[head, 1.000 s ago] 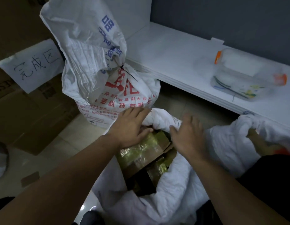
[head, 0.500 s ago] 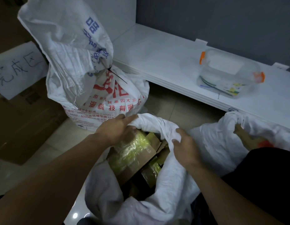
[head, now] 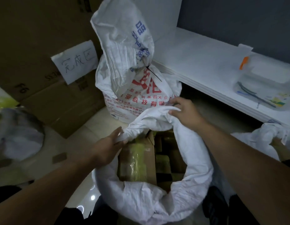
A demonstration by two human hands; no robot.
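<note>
A white woven sack [head: 186,189] stands open on the floor in front of me, its rim rolled down. Inside lie several cardboard boxes [head: 137,159] wrapped in yellowish tape. My left hand [head: 108,146] grips the sack's rim at its left side, the cloth bunched in my fingers. At the far side of the rim my right hand [head: 185,111] holds the rolled edge with curled fingers. The lower boxes are in shadow.
A tied white sack with red and blue print [head: 133,75] stands just behind. Cardboard boxes with a paper sign [head: 76,60] are at the left. A low white shelf [head: 206,65] carries a clear plastic container [head: 263,88]. Another person's hand [head: 277,143] holds a second sack at the right.
Both my hands came off the boxes and took the sack's rim. My right hand moved to the far edge, my left to the left edge, and the mouth now gapes wider.
</note>
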